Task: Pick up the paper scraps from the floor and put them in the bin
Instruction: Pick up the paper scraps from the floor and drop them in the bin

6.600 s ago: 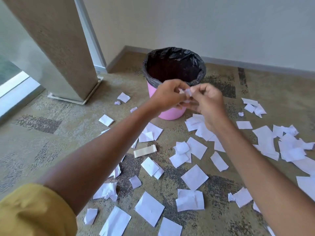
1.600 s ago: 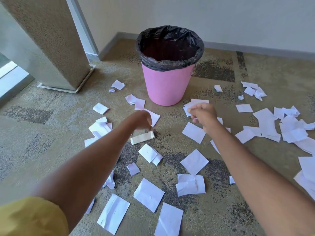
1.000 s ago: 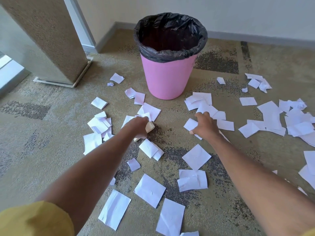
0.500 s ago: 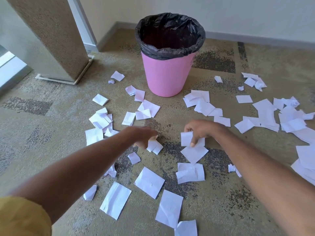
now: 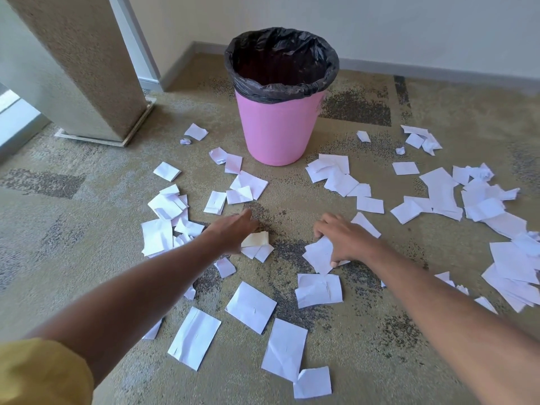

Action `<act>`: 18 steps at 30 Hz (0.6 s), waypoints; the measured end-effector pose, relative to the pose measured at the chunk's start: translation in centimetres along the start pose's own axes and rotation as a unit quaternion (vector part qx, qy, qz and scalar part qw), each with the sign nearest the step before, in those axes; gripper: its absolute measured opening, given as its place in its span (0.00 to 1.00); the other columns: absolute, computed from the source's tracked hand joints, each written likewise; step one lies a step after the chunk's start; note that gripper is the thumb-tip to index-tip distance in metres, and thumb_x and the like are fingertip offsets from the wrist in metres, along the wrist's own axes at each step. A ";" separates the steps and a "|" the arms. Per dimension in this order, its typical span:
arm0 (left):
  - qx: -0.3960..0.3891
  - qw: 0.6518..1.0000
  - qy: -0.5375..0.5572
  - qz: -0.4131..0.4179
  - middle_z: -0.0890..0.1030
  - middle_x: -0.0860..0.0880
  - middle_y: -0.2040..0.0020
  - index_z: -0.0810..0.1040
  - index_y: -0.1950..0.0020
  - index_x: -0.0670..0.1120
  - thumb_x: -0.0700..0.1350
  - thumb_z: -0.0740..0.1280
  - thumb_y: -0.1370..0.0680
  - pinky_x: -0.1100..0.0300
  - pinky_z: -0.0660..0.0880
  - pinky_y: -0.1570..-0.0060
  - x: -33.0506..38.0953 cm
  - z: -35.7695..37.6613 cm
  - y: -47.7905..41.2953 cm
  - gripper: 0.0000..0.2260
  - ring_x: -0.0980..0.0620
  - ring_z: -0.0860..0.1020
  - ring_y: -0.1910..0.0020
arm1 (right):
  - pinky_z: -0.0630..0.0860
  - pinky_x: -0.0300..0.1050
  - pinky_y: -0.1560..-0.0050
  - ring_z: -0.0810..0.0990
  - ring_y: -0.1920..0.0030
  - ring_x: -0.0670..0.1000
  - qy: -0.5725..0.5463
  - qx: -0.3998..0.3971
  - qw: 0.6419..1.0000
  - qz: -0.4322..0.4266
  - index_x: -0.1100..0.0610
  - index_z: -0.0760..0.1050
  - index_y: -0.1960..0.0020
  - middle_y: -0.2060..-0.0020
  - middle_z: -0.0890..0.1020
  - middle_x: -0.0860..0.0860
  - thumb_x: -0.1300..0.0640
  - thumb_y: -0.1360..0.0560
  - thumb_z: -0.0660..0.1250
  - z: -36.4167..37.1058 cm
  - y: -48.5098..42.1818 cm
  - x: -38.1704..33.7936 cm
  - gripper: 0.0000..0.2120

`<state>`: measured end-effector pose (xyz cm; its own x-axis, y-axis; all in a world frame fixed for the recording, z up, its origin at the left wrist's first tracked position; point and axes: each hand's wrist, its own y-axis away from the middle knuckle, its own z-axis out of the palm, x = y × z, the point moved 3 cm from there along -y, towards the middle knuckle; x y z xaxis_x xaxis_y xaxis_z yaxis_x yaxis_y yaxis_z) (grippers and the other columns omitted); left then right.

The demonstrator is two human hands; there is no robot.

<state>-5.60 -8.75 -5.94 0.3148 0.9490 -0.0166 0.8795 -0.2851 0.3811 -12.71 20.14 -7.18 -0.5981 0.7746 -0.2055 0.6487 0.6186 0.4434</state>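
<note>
Now: right hand [image 5: 342, 239] pinches white scrap [image 5: 317, 254]; cream scrap [image 5: 256, 239] under left hand [image 5: 233, 233], grip unclear.

Bright soft daylight, probably from the glass [image 5: 13, 112] left of the left hand [image 5: 233, 233]; faint shadows, edges bowed, slight softness.

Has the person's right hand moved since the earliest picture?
Yes. The right hand has come down from in front of the pink bin's rim to the floor, nearer the person than the bin's base, onto a white scrap.
</note>
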 end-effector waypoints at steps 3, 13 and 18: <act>-0.006 1.000 -0.009 -0.001 0.75 0.44 0.38 0.74 0.30 0.45 0.40 0.77 0.25 0.48 0.85 0.52 0.0 -0.1 -0.1 0.25 0.43 0.83 0.43 | 0.65 0.44 0.64 0.73 0.42 0.51 -0.017 0.006 1.000 0.008 0.49 0.72 0.43 0.42 0.70 0.45 0.58 0.42 0.89 0.2 0.0 0.3 0.36; -0.018 0.992 0.095 -0.080 0.84 0.47 0.35 0.77 0.24 0.52 0.49 0.75 0.21 0.50 0.80 0.41 -2.4 -2.0 -0.4 0.24 0.46 0.81 0.37 | 0.66 0.48 0.60 0.76 0.51 0.54 -0.083 -0.003 0.993 0.081 0.61 0.77 0.53 0.53 0.78 0.52 0.52 0.32 0.83 -0.8 0.0 1.4 0.19; 0.069 0.948 0.278 -0.136 0.84 0.45 0.47 0.83 0.37 0.42 0.48 0.75 0.20 0.56 0.70 0.54 -3.9 -6.6 -1.6 0.14 0.46 0.78 0.51 | 0.74 0.48 0.60 0.83 0.61 0.53 -0.301 0.078 0.942 0.123 0.58 0.81 0.54 0.59 0.86 0.50 0.54 0.29 0.81 -3.8 -0.1 1.6 0.12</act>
<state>-10.59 -11.13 -0.35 -0.1342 0.9036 0.4069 0.9516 0.0029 0.3073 -15.57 20.83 -4.26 -0.0759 0.8023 -0.5921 0.8224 0.3862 0.4179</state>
